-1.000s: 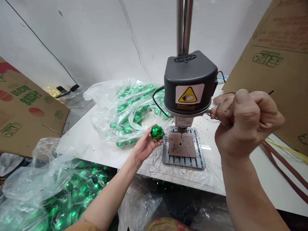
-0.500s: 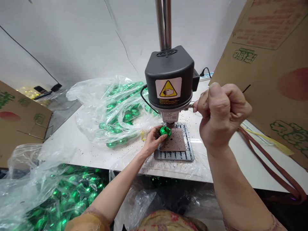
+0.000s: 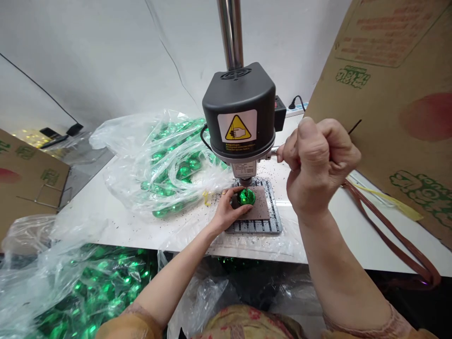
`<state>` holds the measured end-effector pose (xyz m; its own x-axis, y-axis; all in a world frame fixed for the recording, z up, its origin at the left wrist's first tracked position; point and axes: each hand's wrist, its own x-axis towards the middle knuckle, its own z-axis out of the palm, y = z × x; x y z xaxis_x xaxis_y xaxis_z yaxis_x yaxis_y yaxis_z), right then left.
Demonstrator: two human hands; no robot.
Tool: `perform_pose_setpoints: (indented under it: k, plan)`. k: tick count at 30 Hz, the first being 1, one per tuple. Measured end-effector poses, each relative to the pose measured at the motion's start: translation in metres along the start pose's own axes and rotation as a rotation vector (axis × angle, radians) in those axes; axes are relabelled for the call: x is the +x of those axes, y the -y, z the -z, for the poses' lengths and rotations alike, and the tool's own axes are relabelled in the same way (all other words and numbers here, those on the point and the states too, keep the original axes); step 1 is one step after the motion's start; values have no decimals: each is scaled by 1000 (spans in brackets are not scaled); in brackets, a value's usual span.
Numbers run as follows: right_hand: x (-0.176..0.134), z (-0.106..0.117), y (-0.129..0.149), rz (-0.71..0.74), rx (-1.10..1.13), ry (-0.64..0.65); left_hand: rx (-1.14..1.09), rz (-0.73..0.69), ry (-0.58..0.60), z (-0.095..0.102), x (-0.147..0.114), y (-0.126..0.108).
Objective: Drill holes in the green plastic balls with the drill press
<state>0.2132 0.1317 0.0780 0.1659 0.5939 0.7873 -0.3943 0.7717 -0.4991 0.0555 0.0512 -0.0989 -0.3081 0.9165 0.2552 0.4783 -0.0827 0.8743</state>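
Observation:
My left hand (image 3: 229,207) grips a shiny green faceted ball (image 3: 246,197) between thumb and fingers. The ball sits under the chuck of a small black drill press (image 3: 239,113), on a brownish square pad (image 3: 259,207) over the slotted metal base (image 3: 275,221). My right hand (image 3: 319,162) is closed in a fist around the press's feed handle (image 3: 274,152), of which only a short metal stub shows. A yellow warning label (image 3: 237,127) faces me on the housing. Dark shavings are scattered around the base.
Clear plastic bags of green balls lie on the table (image 3: 183,165) and below its edge at left (image 3: 102,292). Cardboard boxes stand at right (image 3: 384,117) and left (image 3: 31,183). A brown strap (image 3: 391,235) loops over the right table edge.
My left hand has moved the green ball right, to beneath the chuck and over the pad. My right hand keeps its grip on the handle. The view has shifted slightly.

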Motion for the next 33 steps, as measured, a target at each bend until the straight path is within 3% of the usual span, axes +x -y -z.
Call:
perform_pose_setpoints:
  k: [6, 18, 27, 33]
  plan:
    - [-1, 2, 0, -5, 17, 18, -81, -29, 41, -12, -5, -4]
    - [-19, 2, -11, 134, 82, -51, -104, -22, 52, -11, -5, -3]
    - [-27, 5, -16, 155, 30, -98, -124, -24, 52, -11, -5, -3]
    - [-31, 10, -19, 217, 69, -25, -155, -23, 63, -13, -5, 0]
